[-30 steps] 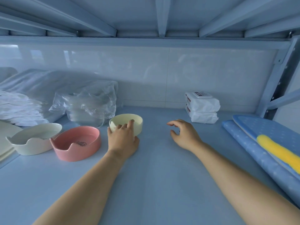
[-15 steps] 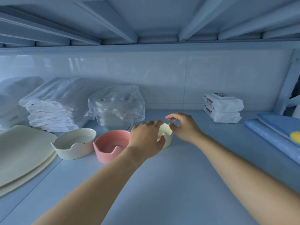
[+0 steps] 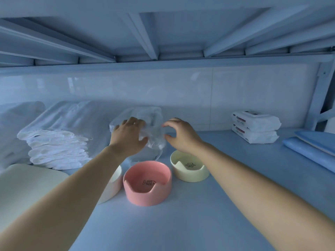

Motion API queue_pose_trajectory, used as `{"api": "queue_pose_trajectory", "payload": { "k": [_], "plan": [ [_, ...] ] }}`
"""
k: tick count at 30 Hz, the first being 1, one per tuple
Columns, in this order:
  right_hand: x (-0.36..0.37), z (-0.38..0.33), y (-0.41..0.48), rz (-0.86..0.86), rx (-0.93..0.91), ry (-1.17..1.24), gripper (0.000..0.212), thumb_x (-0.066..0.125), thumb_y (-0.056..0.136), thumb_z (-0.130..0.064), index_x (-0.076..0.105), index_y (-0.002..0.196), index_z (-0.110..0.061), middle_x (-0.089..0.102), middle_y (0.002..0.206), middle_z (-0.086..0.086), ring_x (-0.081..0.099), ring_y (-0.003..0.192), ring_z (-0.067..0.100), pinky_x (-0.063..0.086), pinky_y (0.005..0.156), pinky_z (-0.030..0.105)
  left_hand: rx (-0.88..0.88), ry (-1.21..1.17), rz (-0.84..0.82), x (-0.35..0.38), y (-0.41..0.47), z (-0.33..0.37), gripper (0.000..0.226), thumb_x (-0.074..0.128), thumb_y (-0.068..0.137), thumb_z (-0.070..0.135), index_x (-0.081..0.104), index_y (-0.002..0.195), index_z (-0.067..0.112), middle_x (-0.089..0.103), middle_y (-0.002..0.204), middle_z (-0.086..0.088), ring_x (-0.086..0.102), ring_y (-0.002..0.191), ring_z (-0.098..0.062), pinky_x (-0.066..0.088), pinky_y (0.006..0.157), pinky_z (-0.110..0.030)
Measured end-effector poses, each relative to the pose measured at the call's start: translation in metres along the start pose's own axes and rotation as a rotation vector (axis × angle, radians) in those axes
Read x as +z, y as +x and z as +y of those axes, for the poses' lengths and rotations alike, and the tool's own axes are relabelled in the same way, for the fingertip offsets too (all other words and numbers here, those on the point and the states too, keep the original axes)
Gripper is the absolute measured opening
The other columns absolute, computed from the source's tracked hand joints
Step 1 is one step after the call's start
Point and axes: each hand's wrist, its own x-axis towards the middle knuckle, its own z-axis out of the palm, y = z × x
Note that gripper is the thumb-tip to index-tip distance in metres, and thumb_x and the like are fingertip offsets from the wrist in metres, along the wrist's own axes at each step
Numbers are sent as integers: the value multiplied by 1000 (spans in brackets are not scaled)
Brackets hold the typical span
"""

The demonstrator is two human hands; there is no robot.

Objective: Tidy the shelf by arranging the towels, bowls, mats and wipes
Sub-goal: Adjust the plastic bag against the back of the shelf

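On the near part of the blue shelf board (image 3: pixel 181 223), between the person's two bare forearms, stands a pink bowl (image 3: pixel 147 183) with a notched rim and a small fish-bone drawing on its floor. Just to its left a white bowl (image 3: pixel 114 180) stands close beside it, mostly hidden behind the left forearm. To its right and a little farther back is a yellow bowl (image 3: pixel 189 168) with a paw print inside, near the pink bowl but apart from it. At the near left edge lies a flat cream mat (image 3: pixel 27 187).

Behind the bowls sits a clear plastic bag (image 3: pixel 154 134), crumpled, its contents too blurred to name. The left hand (image 3: pixel 128 136) lies on the bag's left side, fingers curled over its top and thumb pressed to its front, gripping the plastic. The right hand (image 3: pixel 181 134) is at the bag's right side with fingers bent and thumb spread apart from them, holding nothing; whether its fingertips touch the plastic cannot be told.

Left of the bag is a stack of folded white towels (image 3: pixel 58 147), with more white cloth piled beyond it at the far left. Well to the right, against the tiled wall (image 3: pixel 199 91), two wipes packs (image 3: pixel 255 127) lie one on the other. At the right edge lie blue mats (image 3: pixel 315 147), one overlapping the other. The ribbed underside of the upper shelf (image 3: pixel 163 33) spans overhead.
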Motion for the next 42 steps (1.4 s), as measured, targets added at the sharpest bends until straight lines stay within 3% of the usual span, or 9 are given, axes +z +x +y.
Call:
{"api": "queue_pose_trajectory", "payload": {
  "k": [5, 12, 18, 36, 42],
  "plan": [
    [26, -17, 21, -77, -88, -100, 47, 60, 84, -18, 49, 129, -11, 49, 133, 5, 50, 119, 23, 42, 96, 35, 53, 54, 30, 14, 6, -19, 51, 61, 83, 47, 51, 127, 23, 51, 124, -2, 46, 118, -25, 32, 96, -37],
    [34, -8, 36, -141, -88, -141, 41, 65, 85, -24, 52, 119, -7, 53, 121, 7, 50, 113, 24, 42, 92, 35, 161, 59, -9, 19, 10, -39, 65, 76, 71, 37, 48, 129, 23, 52, 123, 2, 48, 116, -24, 32, 96, -38],
    [26, 1, 40, -240, -179, -266, 54, 73, 78, -26, 51, 123, -8, 49, 122, 5, 45, 116, 20, 41, 95, 35, 183, 42, 15, 27, 16, -36, 63, 77, 71, 34, 51, 127, 23, 54, 122, 3, 50, 115, -25, 31, 92, -39],
    [-47, 98, 12, -190, -39, -270, 51, 74, 76, -21, 55, 122, -14, 54, 124, 2, 50, 115, 21, 42, 95, 37, 273, 86, -103, 52, 62, 85, 58, 63, 82, 41, 37, 133, 29, 41, 125, 7, 41, 115, -16, 28, 87, -34],
    [-64, 110, 0, -182, -34, -285, 51, 74, 77, -21, 54, 123, -12, 52, 127, 2, 48, 117, 20, 40, 95, 30, 262, 48, -87, 57, 62, 110, 57, 64, 83, 36, 38, 132, 27, 41, 125, 6, 42, 115, -18, 27, 91, -35]
  ]
}}
